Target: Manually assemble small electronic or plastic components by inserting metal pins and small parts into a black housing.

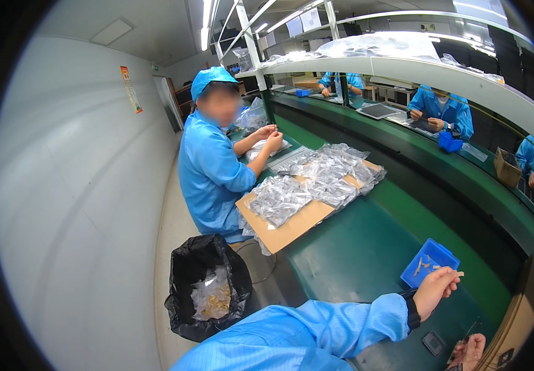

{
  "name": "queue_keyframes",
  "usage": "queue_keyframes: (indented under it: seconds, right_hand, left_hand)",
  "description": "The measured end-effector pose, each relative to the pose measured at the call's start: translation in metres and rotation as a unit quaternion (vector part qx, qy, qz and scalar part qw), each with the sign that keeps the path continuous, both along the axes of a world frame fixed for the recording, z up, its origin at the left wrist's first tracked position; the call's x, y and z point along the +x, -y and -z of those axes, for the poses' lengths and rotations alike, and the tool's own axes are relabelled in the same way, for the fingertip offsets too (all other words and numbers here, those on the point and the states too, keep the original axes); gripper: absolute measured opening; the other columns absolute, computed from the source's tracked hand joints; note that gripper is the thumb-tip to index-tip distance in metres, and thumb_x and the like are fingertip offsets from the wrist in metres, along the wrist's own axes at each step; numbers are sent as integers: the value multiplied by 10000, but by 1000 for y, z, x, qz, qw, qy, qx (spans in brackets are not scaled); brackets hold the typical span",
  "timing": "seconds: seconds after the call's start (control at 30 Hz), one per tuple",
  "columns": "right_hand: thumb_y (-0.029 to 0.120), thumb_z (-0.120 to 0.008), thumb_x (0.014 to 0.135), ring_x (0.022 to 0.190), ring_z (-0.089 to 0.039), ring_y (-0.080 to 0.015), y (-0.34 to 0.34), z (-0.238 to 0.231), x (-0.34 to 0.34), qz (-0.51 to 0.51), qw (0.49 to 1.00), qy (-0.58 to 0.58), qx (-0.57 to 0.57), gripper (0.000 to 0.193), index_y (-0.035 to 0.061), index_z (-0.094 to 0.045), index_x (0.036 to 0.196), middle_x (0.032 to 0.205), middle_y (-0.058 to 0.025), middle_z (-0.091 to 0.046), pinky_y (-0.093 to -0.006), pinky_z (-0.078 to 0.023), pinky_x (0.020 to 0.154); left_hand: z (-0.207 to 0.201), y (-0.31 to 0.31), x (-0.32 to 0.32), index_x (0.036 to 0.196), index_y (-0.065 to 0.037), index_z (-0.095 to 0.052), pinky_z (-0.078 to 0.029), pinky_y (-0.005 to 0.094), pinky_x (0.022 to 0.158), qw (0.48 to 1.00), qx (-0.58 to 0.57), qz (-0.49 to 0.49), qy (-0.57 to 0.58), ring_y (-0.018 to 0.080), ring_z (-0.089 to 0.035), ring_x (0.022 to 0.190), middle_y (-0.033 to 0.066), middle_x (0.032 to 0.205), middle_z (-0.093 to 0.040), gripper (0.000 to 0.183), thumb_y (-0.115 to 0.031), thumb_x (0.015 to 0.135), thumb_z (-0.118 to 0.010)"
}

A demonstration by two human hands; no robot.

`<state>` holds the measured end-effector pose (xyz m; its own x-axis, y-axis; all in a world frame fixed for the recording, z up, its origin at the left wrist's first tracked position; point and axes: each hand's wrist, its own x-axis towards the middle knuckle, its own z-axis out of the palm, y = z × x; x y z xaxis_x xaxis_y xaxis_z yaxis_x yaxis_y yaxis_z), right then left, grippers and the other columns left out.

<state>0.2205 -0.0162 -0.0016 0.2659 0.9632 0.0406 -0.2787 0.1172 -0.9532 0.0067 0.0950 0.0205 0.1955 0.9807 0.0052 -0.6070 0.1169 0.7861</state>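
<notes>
My left hand is closed in a pinch on a small tan piece, just beside a blue plastic bin. Several similar small tan pieces lie in that bin. At the lower right edge, my right hand has its fingers curled around a thin, pointed tool; its exact kind is too small to make out. Left of this hand, a small dark rectangular part with a grey window lies on the green tabletop.
Many clear bags of parts cover a cardboard sheet. A co-worker in blue sits beyond at the left. A black-lined waste bin stands on the floor. Cardboard borders the right; a shelf runs overhead.
</notes>
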Motion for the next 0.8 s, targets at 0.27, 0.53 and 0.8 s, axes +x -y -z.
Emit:
queue_keyframes:
  seconds: [0.27,0.53,0.8]
  right_hand:
    - [143,-629,927,670,-569,-131,-3,14,8,-2,999,35,39,201,57,-577,1100,832,-70,-635,-209,-423,596]
    - [156,-600,950,650,-551,-123,-2,7,6,15,999,47,-1,172,55,-581,1088,825,-75,-636,-203,-408,578]
    - [101,-610,930,661,-558,-124,-6,10,5,5,1000,-1,20,155,47,-595,1075,804,-63,-625,-199,-412,600]
  left_hand:
    - [-9,2,4,1065,-78,-647,-381,194,671,999,38,11,-11,35,-438,731,-50,857,-568,213,-260,986,-566]
    - [-11,3,2,1117,-56,-665,-373,186,675,998,56,4,-23,30,-425,729,-65,854,-566,246,-237,954,-630]
    - [-9,2,3,1076,-43,-681,-425,195,770,998,61,0,10,27,-517,829,-39,913,-617,186,-157,931,-659]
